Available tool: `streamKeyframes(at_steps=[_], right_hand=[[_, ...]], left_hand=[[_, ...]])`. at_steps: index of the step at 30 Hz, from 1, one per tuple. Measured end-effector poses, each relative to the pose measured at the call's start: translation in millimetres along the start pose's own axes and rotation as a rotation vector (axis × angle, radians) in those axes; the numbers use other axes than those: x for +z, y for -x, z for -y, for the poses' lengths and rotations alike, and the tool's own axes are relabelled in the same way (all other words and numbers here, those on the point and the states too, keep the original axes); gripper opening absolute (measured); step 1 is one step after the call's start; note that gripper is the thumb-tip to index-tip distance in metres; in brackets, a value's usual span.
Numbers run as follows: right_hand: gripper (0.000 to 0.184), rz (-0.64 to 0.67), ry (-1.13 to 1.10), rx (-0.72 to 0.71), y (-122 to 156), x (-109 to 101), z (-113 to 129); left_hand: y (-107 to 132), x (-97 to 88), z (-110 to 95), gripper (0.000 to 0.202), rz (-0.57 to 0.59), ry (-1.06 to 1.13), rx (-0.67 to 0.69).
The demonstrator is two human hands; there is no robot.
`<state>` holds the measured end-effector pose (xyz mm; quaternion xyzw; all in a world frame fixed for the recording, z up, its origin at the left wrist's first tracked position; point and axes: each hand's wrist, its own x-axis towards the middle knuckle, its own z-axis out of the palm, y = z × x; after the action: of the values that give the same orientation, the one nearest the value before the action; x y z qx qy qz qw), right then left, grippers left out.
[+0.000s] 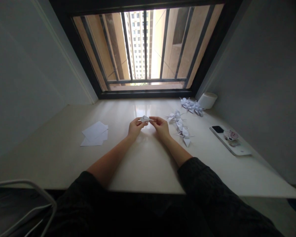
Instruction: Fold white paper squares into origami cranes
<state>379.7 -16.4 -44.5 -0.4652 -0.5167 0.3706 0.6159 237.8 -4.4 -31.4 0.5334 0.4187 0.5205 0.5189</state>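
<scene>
A small piece of folded white paper (pixel 144 118) is held up between my two hands, over the middle of the sill. My left hand (pixel 135 127) pinches its left side, thumb below and fingers behind. On the other side, my right hand (pixel 160 125) has thumb and fingertips closed on the paper's narrow right end. Just right of that hand lies a row of folded white paper cranes (pixel 179 124). Farther back is a second cluster of paper cranes (pixel 191 106). Flat sheets of white paper (pixel 95 133) lie in a loose stack to the left.
The pale windowsill (pixel 143 164) has its front edge close to my body. A white cup-like container (pixel 207 100) sits at the back right corner. A phone (pixel 230 141) with a round grip lies at right. White cables (pixel 46 197) loop at lower left. A barred window (pixel 145 49) stands behind.
</scene>
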Motion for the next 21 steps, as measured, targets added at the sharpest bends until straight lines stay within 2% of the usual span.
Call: streamKeyframes(at_steps=[6, 15, 21], right_hand=[[0.044, 0.005, -0.037, 0.008, 0.7, -0.5, 1.9], [0.039, -0.017, -0.28, 0.113, 2.0, 1.7, 5.2], [0.036, -0.031, -0.217, 0.122, 0.6, 0.6, 2.4]], left_hand=[[3.0, -1.1, -4.2, 0.039, 0.048, 0.019, 0.015], [2.1, 1.0, -2.9, 0.039, 0.035, 0.065, 0.019], [1.9, 1.2, -3.5, 0.042, 0.018, 0.081, 0.002]])
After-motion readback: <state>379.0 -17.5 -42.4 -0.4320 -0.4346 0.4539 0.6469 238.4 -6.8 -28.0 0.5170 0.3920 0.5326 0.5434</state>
